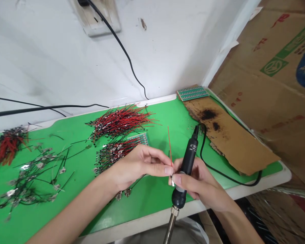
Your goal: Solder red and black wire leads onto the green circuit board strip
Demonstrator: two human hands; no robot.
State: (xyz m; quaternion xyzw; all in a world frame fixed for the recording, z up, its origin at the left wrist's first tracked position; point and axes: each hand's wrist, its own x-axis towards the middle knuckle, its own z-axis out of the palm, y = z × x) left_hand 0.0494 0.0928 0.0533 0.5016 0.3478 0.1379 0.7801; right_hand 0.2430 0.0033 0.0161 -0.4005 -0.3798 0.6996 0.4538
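My left hand pinches the lower end of a thin red wire that stands upright over the green mat. My right hand is closed round a black soldering iron, its metal tip pointing down toward me past the table's front edge. The right thumb and forefinger also touch a small metal piece at the wire's base, fingertip to fingertip with the left hand. The iron's black cord loops away to the right.
Bundles of red and black wires lie behind my left hand, with more at the far left and loose black leads. A scorched cardboard sheet and a small green board panel sit right. Cardboard boxes stand alongside.
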